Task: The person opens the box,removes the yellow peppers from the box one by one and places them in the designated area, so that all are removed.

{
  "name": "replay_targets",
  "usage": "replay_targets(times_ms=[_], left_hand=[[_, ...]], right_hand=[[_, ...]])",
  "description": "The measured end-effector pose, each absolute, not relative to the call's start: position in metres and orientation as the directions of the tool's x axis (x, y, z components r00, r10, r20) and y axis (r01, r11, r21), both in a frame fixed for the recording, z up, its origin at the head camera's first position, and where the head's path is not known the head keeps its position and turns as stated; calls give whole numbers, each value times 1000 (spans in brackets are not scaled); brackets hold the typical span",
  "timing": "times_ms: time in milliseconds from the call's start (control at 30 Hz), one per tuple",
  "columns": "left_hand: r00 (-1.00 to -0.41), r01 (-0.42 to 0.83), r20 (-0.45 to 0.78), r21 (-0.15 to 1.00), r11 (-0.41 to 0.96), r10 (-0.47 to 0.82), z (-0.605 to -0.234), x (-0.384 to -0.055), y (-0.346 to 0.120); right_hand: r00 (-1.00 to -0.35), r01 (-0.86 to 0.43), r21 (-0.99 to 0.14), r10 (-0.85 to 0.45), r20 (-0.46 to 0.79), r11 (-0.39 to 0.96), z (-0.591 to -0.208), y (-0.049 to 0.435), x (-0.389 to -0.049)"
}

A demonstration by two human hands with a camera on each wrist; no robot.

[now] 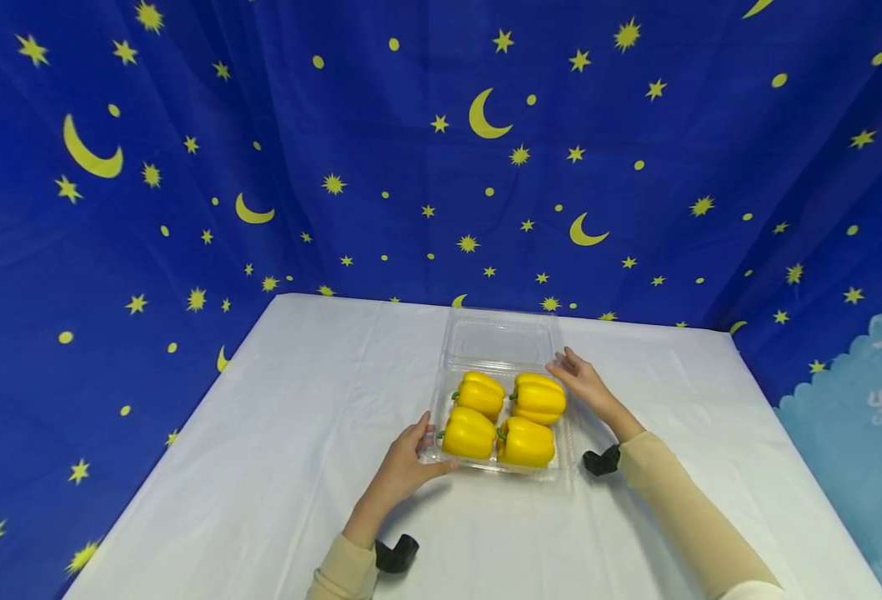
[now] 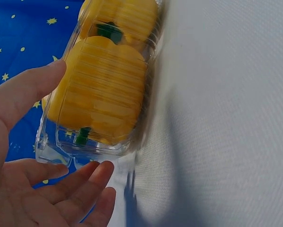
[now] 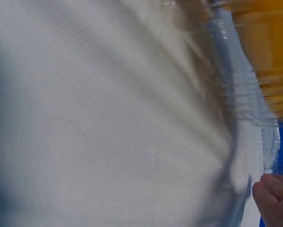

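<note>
My left fingers (image 2: 84,187) spread loosely round the clear container's (image 1: 478,467) near-left corner, gripping nothing; my right fingers (image 3: 273,193), relaxed and empty, sit by its far-right side. Four yellow peppers (image 1: 469,433) inside, on the table (image 1: 321,400): light, even pressure suits thin plastic.

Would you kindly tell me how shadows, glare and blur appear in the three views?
Head view: mostly sharp, with glints on the clear container, soft shadow beside the left hand. Left wrist view: dark shadow on the tablecloth, pale reflections on the clear container. Right wrist view: tablecloth blurred.
</note>
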State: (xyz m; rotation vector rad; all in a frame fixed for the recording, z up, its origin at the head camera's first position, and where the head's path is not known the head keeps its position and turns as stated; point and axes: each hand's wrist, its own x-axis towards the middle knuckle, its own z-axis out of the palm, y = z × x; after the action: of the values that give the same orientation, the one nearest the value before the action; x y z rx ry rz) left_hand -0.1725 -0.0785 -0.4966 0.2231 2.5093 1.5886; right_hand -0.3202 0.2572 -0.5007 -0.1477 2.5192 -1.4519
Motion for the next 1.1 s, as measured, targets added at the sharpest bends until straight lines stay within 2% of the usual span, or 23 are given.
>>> replay_targets(times_ms=[300,733,867,1100], left_hand=[[-973,47,-55,903,428,223,-496,-173,-78],[-975,46,-53,904,424,218,-494,-171,-77],[-976,46,-53,900,434,213,-495,-172,-77],[-976,41,-56,901,432,211,-495,-172,-77]], right_hand=[[-968,9,-870,-215,-132,493,-503,261,-316],[-984,-29,-864,-166,-64,502,-493,268,-305],[-993,-20,-862,-113,-44,506,-485,266,-299],[-998,44,-854,53,-19,518,-472,255,-284]])
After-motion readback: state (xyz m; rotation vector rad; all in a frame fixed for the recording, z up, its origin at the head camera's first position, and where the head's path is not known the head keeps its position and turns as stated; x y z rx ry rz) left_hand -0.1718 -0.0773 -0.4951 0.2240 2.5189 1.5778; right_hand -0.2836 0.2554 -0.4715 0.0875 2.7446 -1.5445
